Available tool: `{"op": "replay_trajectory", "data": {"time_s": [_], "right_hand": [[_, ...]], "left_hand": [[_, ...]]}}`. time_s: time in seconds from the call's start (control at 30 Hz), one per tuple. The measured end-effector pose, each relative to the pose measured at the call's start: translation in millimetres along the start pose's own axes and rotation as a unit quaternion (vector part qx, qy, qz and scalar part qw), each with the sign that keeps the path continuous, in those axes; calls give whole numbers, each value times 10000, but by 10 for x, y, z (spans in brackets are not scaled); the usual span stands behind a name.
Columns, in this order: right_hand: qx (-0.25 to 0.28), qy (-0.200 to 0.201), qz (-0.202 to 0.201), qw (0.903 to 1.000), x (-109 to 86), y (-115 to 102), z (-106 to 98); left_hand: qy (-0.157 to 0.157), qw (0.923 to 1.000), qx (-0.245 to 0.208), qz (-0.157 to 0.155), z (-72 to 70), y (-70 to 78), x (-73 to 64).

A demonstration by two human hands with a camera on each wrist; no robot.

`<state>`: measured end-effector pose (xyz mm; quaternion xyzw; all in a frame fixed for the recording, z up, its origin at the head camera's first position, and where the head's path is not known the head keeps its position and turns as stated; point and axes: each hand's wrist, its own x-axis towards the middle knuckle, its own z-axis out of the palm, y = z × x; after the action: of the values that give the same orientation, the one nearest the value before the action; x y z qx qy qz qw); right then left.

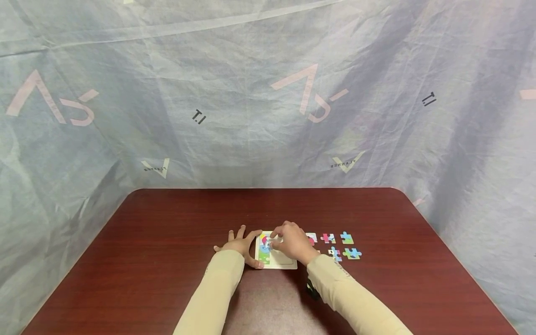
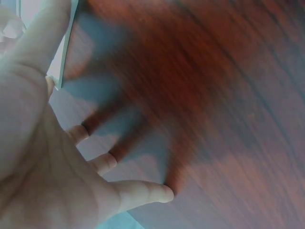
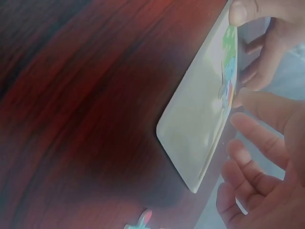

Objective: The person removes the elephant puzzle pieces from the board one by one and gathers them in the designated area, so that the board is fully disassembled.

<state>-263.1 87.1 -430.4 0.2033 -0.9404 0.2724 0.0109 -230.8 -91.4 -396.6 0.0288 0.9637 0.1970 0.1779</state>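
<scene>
A pale puzzle tray point(image 1: 285, 265) lies flat on the table, with joined jigsaw pieces point(image 1: 264, 257) of green, blue and red along its left side. My left hand point(image 1: 238, 245) spreads around the tray's left edge; its thumb touches the near corner and its index finger the far corner. Over the joined pieces hovers my right hand point(image 1: 294, 242), thumb and index finger apart. In the right wrist view, that thumb point(image 3: 267, 107) touches or nearly touches the pieces' edge, and no piece shows between the fingers. The tray's right part point(image 3: 186, 124) is bare.
Several loose jigsaw pieces point(image 1: 352, 253) lie to the right of the tray, some partly hidden by my right hand and sleeve. The dark red table point(image 1: 167, 260) extends around them. A grey printed cloth point(image 1: 251, 139) hangs behind the table and at both sides.
</scene>
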Motion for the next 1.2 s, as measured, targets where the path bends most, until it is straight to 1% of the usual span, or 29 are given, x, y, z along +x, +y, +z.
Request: {"op": "replay_trajectory", "data": {"time_s": [0.23,0.3,0.5,0.53,0.6,0.73,0.87,0.97,1.03,1.13,1.2], "right_hand": [[-179,55,-24,9998,41,12,69],[-242,55,-31,9997,54,15,88],[-489,119,-131,9986,65,-10,117],[-539,133,-144,9984,64,-14,118],[-645,168,-187,9976,63,-18,122],[-761,202,-259,9966,68,-15,132],[-701,163,-189,9972,82,-12,136],[-651,105,-68,9978,100,-17,128],[-614,51,22,9981,113,-20,126],[-540,-70,211,9983,132,-27,125],[-466,-148,342,9982,143,-31,127]], "left_hand": [[3,10000,-9,-16,16,-8,10],[24,10000,0,-7,35,-20,35],[106,9999,-6,-15,252,-202,344],[75,10000,-15,-43,275,-224,383],[34,10000,-4,-62,271,-228,395],[-33,9999,-28,-93,225,-200,338],[-5,10000,-80,-55,152,-140,218],[-20,9999,-122,-55,71,-75,111],[-16,9999,-118,-39,38,-41,64],[-12,10000,-91,-21,16,-15,26],[-12,9999,-103,-11,25,-16,28]]}}
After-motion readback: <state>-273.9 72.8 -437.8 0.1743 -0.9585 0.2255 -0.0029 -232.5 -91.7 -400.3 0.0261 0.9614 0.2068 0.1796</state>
